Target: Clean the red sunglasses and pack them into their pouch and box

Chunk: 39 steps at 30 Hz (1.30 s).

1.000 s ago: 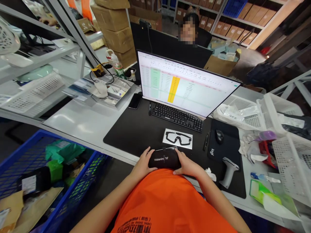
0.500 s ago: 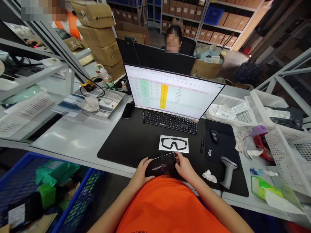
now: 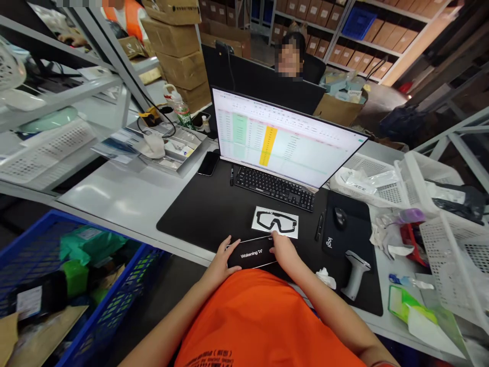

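A flat black box [image 3: 251, 254] lettered "Wakening" is at the desk's front edge, close to my orange shirt. My left hand [image 3: 220, 261] holds its left end, the thumb at the lower edge and fingers at the upper corner. My right hand [image 3: 284, 251] is closed on the box's right end, its fingertips at the upper right corner. Just beyond the box lies a white card [image 3: 274, 223] printed with a black glasses outline. The right hand's fingertips reach the card's lower edge. Farther off stands a keyboard [image 3: 274, 188] below the monitor [image 3: 282, 137].
On the right are a mouse [image 3: 339, 217], a barcode scanner [image 3: 356, 275], a crumpled tissue [image 3: 326, 278] and a white basket [image 3: 449, 260]. A phone [image 3: 208, 163] lies left of the monitor. A blue crate [image 3: 114, 300] of parcels stands lower left. Another person sits behind the monitor.
The box has turned so that its lettered face shows fully and more level. My right hand has shifted inward along its right end. The camera view has shifted slightly.
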Available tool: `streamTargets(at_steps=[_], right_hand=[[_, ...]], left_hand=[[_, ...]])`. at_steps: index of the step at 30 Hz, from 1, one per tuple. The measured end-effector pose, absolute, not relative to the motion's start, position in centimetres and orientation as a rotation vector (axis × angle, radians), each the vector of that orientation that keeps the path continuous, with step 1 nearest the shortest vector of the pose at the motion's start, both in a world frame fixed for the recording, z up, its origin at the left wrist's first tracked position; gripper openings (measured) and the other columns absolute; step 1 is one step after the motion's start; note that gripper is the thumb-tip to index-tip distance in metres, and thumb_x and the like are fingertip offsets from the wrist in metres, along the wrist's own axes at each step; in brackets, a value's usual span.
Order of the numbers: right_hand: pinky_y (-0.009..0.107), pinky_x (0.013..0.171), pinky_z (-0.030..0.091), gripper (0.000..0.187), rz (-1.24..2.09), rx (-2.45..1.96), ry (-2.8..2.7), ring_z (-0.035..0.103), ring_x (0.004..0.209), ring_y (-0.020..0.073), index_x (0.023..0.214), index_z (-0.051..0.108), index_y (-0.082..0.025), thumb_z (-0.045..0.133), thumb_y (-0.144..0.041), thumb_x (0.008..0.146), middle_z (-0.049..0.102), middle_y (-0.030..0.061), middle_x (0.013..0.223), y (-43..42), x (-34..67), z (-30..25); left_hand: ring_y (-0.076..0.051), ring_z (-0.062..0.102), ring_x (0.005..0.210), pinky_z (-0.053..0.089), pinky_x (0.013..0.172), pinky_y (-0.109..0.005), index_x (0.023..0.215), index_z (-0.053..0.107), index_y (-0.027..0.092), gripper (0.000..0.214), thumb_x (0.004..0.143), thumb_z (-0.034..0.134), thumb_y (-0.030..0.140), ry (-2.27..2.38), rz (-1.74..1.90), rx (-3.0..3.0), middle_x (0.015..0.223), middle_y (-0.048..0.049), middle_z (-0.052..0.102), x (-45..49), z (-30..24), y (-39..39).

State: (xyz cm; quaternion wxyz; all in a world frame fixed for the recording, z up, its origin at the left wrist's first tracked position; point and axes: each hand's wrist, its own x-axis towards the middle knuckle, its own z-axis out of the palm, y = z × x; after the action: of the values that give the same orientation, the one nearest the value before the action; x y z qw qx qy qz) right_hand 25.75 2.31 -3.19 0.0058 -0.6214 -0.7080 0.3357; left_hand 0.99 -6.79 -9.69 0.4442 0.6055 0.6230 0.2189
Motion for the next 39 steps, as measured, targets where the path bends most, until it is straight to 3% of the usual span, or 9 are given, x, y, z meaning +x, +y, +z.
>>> streamTargets(at_steps=[4, 7, 11, 15, 23, 29, 33, 36, 39], right_hand=[[0.034, 0.077, 0.055, 0.016, 1.048, -1.838, -2.09, 0.071, 0.082, 0.0233, 0.1, 0.067, -0.018, 0.061, -0.016, 0.084, 0.074, 0.0081, 0.087, 0.2, 28.3, -4.0], [0.038, 0.089, 0.056, 0.02, 1.038, -1.738, -2.018, 0.071, 0.095, 0.0236, 0.098, 0.072, -0.021, 0.054, -0.021, 0.09, 0.075, 0.0094, 0.102, -2.2, 29.5, -4.4], [0.035, 0.088, 0.055, 0.02, 1.012, -1.674, -1.951, 0.069, 0.095, 0.0226, 0.094, 0.075, -0.023, 0.056, -0.023, 0.091, 0.074, 0.0079, 0.099, -3.7, 29.8, -4.5], [0.031, 0.08, 0.055, 0.013, 0.954, -1.738, -1.843, 0.068, 0.086, 0.02, 0.094, 0.072, -0.021, 0.059, -0.024, 0.09, 0.071, 0.0072, 0.097, -2.6, 29.8, -4.8], [0.023, 0.065, 0.047, 0.009, 1.003, -1.813, -1.876, 0.064, 0.068, 0.0145, 0.074, 0.066, -0.02, 0.071, -0.017, 0.081, 0.069, -0.0008, 0.074, 1.5, 28.8, -5.5], [0.028, 0.07, 0.047, 0.006, 0.884, -1.858, -2.047, 0.066, 0.079, 0.0182, 0.083, 0.066, -0.02, 0.064, -0.015, 0.087, 0.071, 0.0031, 0.086, 1.9, 28.2, -5.2], [0.035, 0.086, 0.051, 0.011, 0.831, -1.622, -2.323, 0.064, 0.104, 0.023, 0.097, 0.067, -0.02, 0.057, -0.016, 0.092, 0.069, 0.0098, 0.112, 1.1, 28.1, -3.9], [0.039, 0.108, 0.043, 0.02, 0.861, -1.246, -2.578, 0.049, 0.133, 0.0262, 0.096, 0.068, -0.021, 0.078, -0.029, 0.08, 0.056, 0.0097, 0.141, 1.2, 27.5, -3.0], [0.048, 0.121, 0.027, 0.047, 0.696, -0.858, -2.896, 0.032, 0.147, 0.033, 0.104, 0.068, -0.017, 0.09, -0.034, 0.065, 0.043, 0.0146, 0.154, 1.7, 26.2, -3.1]], left_hand=[[-0.034, 0.019, 0.154, 0.025, 0.123, -0.054, 0.153, 0.033, 0.033, 0.09, 0.075, 0.078, 0.029, 1.558, 0.583, 1.434, 0.167, -0.0124, 0.016, 0.9, -10.0, -7.4], [-0.034, 0.018, 0.154, 0.024, 0.123, -0.055, 0.158, 0.019, 0.028, 0.104, 0.074, 0.079, 0.038, 1.612, 0.661, 1.326, 0.167, -0.0153, 0.016, 1.1, -11.3, -8.1], [-0.033, 0.024, 0.152, 0.023, 0.124, -0.053, 0.159, 0.008, 0.018, 0.095, 0.087, 0.062, 0.05, 1.702, 0.724, 1.129, 0.165, -0.0195, 0.021, 1.5, -13.4, -8.3], [-0.033, 0.024, 0.152, 0.022, 0.125, -0.051, 0.157, 0.013, 0.013, 0.095, 0.086, 0.062, 0.052, 1.693, 0.668, 1.133, 0.164, -0.0207, 0.025, 1.2, -14.0, -7.6], [-0.03, 0.043, 0.144, 0.04, 0.118, -0.043, 0.156, 0.019, 0.018, 0.092, 0.083, 0.065, 0.05, 1.611, 0.627, 1.134, 0.161, -0.0169, 0.034, 0.3, -13.4, -7.8], [-0.028, 0.044, 0.143, 0.039, 0.118, -0.041, 0.156, 0.017, 0.013, 0.098, 0.081, 0.065, 0.054, 1.577, 0.652, 1.106, 0.162, -0.0193, 0.032, 0.3, -13.4, -7.8], [-0.027, 0.05, 0.139, 0.045, 0.113, -0.039, 0.154, 0.026, 0.015, 0.083, 0.089, 0.054, 0.059, 1.636, 0.666, 1.059, 0.157, -0.0186, 0.042, 0.8, -13.5, -7.7], [-0.031, 0.049, 0.139, 0.043, 0.114, -0.047, 0.15, 0.035, 0.014, 0.073, 0.093, 0.046, 0.059, 1.743, 0.667, 1.074, 0.152, -0.0215, 0.047, 1.2, -13.1, -7.4], [-0.033, 0.023, 0.153, 0.025, 0.123, -0.055, 0.153, 0.029, 0.013, 0.078, 0.093, 0.05, 0.057, 1.849, 0.735, 1.196, 0.162, -0.0217, 0.028, 1.6, -11.3, -6.0]])
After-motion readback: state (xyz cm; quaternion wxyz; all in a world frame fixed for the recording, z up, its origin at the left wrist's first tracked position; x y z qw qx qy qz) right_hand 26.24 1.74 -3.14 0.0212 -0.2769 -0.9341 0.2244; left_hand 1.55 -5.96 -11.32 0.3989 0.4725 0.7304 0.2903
